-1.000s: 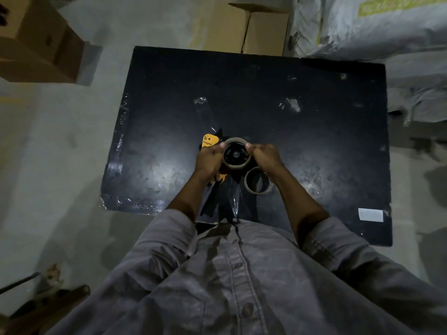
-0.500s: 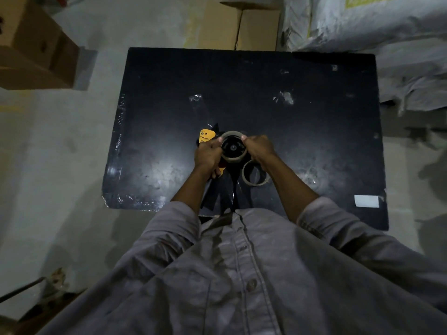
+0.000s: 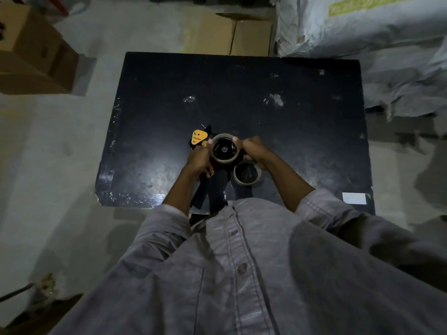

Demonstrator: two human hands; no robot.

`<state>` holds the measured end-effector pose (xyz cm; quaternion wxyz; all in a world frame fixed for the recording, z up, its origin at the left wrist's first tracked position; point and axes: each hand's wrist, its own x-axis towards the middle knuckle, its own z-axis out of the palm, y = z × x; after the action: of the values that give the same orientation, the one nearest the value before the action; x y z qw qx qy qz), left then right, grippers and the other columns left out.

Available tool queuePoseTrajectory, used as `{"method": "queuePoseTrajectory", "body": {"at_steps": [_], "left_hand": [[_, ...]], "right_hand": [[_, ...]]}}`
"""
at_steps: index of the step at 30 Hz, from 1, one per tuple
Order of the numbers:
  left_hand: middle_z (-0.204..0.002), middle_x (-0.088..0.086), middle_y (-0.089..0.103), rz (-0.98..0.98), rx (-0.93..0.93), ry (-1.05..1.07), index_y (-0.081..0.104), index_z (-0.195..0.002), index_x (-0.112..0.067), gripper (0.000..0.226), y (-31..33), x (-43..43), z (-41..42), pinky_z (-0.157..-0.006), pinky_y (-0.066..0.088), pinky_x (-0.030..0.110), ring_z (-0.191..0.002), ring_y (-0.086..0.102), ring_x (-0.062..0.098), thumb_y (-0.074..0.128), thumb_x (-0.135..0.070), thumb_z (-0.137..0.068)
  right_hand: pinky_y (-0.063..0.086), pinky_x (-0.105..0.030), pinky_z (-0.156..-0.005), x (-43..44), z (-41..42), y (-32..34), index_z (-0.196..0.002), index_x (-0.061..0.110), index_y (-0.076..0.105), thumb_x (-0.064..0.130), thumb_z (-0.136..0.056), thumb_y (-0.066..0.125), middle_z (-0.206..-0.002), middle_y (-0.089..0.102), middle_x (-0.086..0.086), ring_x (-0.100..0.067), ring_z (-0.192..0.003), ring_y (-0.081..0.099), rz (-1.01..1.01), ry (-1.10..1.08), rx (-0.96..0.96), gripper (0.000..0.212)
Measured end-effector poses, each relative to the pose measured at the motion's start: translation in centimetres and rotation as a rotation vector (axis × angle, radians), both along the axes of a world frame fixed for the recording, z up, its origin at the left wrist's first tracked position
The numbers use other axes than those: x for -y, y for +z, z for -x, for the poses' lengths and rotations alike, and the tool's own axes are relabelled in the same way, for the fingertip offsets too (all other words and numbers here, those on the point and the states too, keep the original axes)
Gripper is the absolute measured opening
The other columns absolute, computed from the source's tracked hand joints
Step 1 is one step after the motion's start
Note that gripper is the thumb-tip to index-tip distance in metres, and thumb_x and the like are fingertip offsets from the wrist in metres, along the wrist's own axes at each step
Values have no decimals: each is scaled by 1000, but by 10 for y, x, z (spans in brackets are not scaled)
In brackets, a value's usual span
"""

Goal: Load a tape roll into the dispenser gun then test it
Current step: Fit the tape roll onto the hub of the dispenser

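Note:
A black tape dispenser gun with a yellow side plate (image 3: 198,137) lies on its side near the front of the black table (image 3: 302,122). A brownish tape roll (image 3: 225,161) sits around the gun's black hub. My left hand (image 3: 198,160) grips the gun body at the roll's left, thumb on the roll's rim. My right hand (image 3: 257,150) presses the roll from the right. A second ring, thin like a bare cardboard core (image 3: 247,174), lies flat on the table just below my right hand. The gun's handle is hidden under my hands and in shadow.
Cardboard boxes stand beyond the table's far edge (image 3: 232,36) and on the floor at the far left (image 3: 33,52). Large white sacks (image 3: 377,27) pile up at the right. A white label (image 3: 353,198) sits at the table's front right corner. Tape scraps (image 3: 275,99) stick to the tabletop.
Both hands stay on the roll and gun, shifting only slightly. The camera has moved a little, so the table sits marginally lower in view.

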<state>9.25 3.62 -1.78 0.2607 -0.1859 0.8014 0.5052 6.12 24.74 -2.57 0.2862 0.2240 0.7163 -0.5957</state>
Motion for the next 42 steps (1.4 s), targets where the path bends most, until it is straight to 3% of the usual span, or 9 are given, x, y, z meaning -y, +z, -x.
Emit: {"method": "queuePoseTrajectory", "body": {"at_steps": [3, 7, 10, 13, 20, 25, 33, 37, 42], "left_hand": [[-64, 25, 69, -31, -40, 17, 78, -108, -4, 82, -3, 2, -6, -42, 47, 28, -40, 58, 28, 30, -70, -115], [-49, 7, 54, -13, -59, 107, 76, -88, -13, 78, -1, 1, -10, -38, 36, 24, -34, 46, 20, 37, -76, -110], [-65, 7, 56, -144, -62, 301, 74, -84, -11, 46, 0, -1, -13, -34, 26, 20, -32, 37, 14, 57, -42, -113], [-100, 16, 73, -154, -91, 289, 81, -106, -4, 31, -3, -1, -15, -31, 32, 24, -37, 46, 18, 55, -19, -108], [-85, 18, 72, -171, -132, 287, 75, -100, -17, 34, 2, 8, -8, -39, 39, 27, -46, 54, 29, 66, -49, -108], [-83, 13, 81, -157, -160, 175, 83, -106, -20, 38, 10, 13, -8, -37, 41, 27, -46, 59, 26, 70, -56, -106], [-74, 13, 79, -85, -133, 149, 81, -114, -19, 28, 7, 16, -7, -35, 41, 27, -46, 64, 29, 67, -43, -111], [-72, 11, 78, -129, -91, 158, 80, -102, -12, 29, 5, 19, -3, -34, 35, 25, -46, 61, 31, 67, -37, -111], [-83, 22, 77, -172, -31, 156, 75, -107, 3, 38, 7, 20, 6, -35, 36, 26, -48, 62, 27, 71, -35, -108]], "right_hand": [[65, -58, -105, -2, 2, -5, -117, -5, 81, 46, -96, 80, -121, 83, -23, -38, -118, 79, 29, -6, 18, 55], [65, -47, -92, -4, 7, -3, -110, -3, 79, 38, -104, 77, -102, 80, -14, -30, -100, 77, 58, -19, 24, 42], [65, -38, -72, -4, 4, -7, -119, -2, 75, 33, -106, 71, -114, 79, -21, -32, -97, 75, 40, -117, 13, 37], [73, -45, -86, -10, -3, -2, -136, -4, 72, 8, -109, 66, -127, 78, -26, -37, -107, 81, 89, -186, 31, 31], [55, -18, -48, -15, 3, 3, -99, -1, 80, 8, -105, 70, -83, 78, -17, -18, -63, 78, -335, 118, -186, 15], [72, -57, -78, -3, 6, 3, -102, 0, 82, 8, -101, 69, -84, 83, -21, -35, -71, 85, -285, 271, -190, 16], [69, -28, -64, 5, 7, 14, -127, -1, 82, 24, -107, 81, -113, 83, -26, -25, -75, 86, -33, 203, -114, 32], [73, -45, -81, 1, 1, 12, -131, 13, 83, 46, -110, 73, -124, 82, -14, -27, -109, 81, -35, 219, -123, 40], [70, -55, -95, 3, -5, 11, -124, 15, 82, 43, -114, 66, -121, 84, -13, -31, -114, 81, 63, 83, -100, 33]]}}
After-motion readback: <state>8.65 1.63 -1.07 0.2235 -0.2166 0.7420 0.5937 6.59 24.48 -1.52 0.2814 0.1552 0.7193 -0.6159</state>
